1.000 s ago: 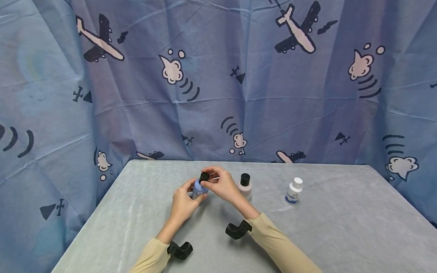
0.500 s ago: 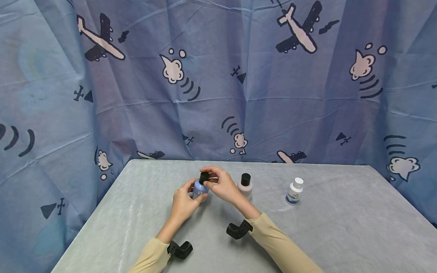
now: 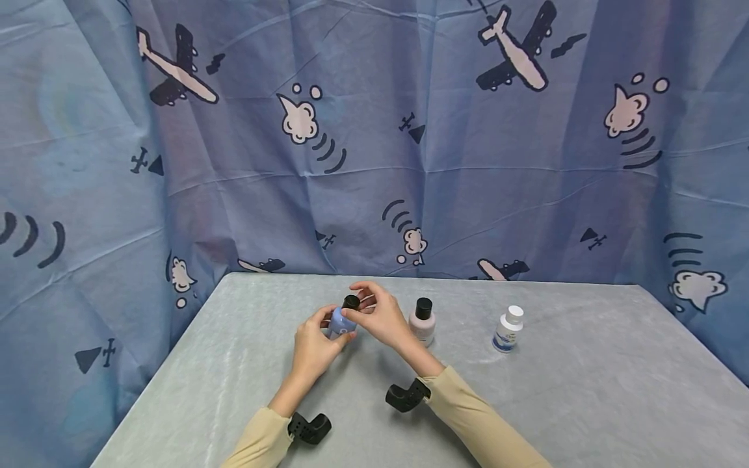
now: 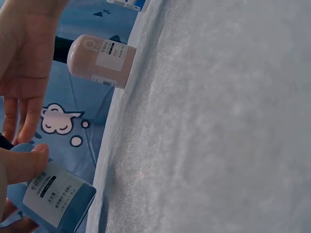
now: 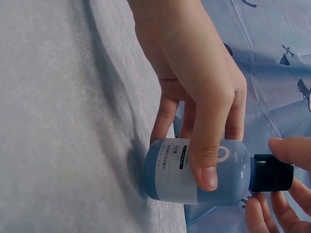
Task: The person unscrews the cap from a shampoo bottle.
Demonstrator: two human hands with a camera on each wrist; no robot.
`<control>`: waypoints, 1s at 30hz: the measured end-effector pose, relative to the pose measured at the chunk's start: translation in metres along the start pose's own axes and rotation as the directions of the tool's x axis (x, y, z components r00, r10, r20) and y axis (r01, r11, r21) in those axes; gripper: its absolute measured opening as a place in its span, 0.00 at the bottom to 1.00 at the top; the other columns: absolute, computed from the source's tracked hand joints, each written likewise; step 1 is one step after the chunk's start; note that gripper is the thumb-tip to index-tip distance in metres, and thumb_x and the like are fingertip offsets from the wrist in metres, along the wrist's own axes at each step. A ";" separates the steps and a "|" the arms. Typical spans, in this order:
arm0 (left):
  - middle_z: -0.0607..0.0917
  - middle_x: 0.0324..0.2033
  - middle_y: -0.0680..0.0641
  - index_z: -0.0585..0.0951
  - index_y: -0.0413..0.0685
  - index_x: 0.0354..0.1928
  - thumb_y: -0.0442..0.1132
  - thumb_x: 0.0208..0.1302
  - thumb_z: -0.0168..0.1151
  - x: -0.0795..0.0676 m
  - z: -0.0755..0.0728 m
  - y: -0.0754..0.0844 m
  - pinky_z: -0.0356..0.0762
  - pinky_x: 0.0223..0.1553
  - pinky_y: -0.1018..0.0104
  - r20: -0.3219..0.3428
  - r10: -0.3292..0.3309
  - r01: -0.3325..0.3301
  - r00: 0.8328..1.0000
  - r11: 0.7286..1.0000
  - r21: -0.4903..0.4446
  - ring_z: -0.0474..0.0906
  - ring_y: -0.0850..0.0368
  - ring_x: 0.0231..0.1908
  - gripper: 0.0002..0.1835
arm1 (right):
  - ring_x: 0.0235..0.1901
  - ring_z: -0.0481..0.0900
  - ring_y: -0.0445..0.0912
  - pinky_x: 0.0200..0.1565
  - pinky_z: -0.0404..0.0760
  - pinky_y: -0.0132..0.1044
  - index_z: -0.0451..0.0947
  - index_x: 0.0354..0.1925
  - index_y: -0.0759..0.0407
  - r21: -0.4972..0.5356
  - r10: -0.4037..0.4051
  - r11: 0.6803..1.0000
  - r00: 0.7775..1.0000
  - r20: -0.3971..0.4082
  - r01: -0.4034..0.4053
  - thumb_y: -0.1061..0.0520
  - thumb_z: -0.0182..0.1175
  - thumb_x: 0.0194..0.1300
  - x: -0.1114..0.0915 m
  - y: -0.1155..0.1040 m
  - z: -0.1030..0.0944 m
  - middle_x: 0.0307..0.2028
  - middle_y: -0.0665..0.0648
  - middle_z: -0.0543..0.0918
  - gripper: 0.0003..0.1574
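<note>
A small blue bottle (image 3: 341,324) with a white printed label is gripped round its body by my left hand (image 3: 315,348). In the right wrist view, the left thumb (image 5: 206,167) lies across the label side and the other fingers are behind the bottle, partly hidden. My right hand (image 3: 385,320) is at the bottle's black cap (image 5: 273,173), thumb on one side and fingers on the other. The cap sits on the bottle's neck. In the left wrist view the bottle leans, its base close to the table surface.
A pale pink bottle (image 3: 422,327) with a black cap stands just right of the right hand. Farther right is a white bottle (image 3: 507,330) with a white cap and blue label. The grey cloth-covered table (image 3: 234,370) ends at a blue patterned curtain (image 3: 363,143).
The right thumb and fingers have shifted slightly round the black cap. The left hand keeps its grip on the blue bottle, which tilts a little. The whole head view has drifted slightly.
</note>
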State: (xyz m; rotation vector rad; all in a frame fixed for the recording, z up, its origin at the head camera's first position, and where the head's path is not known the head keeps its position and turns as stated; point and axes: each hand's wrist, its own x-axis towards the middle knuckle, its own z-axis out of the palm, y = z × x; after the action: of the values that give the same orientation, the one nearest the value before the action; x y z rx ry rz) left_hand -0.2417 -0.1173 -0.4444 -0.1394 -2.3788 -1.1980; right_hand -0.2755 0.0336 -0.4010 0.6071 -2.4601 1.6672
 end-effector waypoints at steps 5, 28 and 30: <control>0.88 0.39 0.40 0.80 0.41 0.51 0.41 0.44 0.77 -0.002 0.002 0.001 0.81 0.40 0.52 0.006 0.015 -0.015 1.000 1.000 -0.015 0.85 0.48 0.39 0.30 | 0.38 0.80 0.48 0.42 0.81 0.36 0.77 0.52 0.58 -0.008 -0.015 1.000 1.000 0.009 0.015 0.59 0.70 0.55 -0.001 0.002 -0.003 0.41 0.58 0.79 0.26; 0.87 0.42 0.39 0.79 0.39 0.52 0.39 0.45 0.76 -0.005 0.005 0.000 0.81 0.41 0.52 0.050 -0.001 0.004 0.999 0.998 -0.059 0.85 0.46 0.40 0.29 | 0.49 0.80 0.55 0.52 0.80 0.41 0.72 0.57 0.61 0.045 -0.093 0.995 0.986 0.141 0.087 0.70 0.60 0.58 -0.003 0.003 -0.007 0.51 0.64 0.79 0.27; 0.87 0.42 0.39 0.79 0.40 0.53 0.40 0.46 0.76 -0.005 0.005 0.000 0.81 0.42 0.52 0.051 -0.012 0.015 0.999 0.998 -0.056 0.85 0.47 0.40 0.29 | 0.49 0.81 0.55 0.52 0.80 0.41 0.72 0.57 0.59 0.034 -0.074 0.997 0.988 0.134 0.070 0.67 0.62 0.59 -0.003 0.003 -0.008 0.51 0.63 0.79 0.26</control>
State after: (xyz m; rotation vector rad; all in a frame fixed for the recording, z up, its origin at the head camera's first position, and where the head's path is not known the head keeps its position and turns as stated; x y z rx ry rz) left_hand -0.2392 -0.1127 -0.4489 -0.1743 -2.3935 -1.2827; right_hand -0.2747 0.0422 -0.4011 0.8282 -2.4750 1.6900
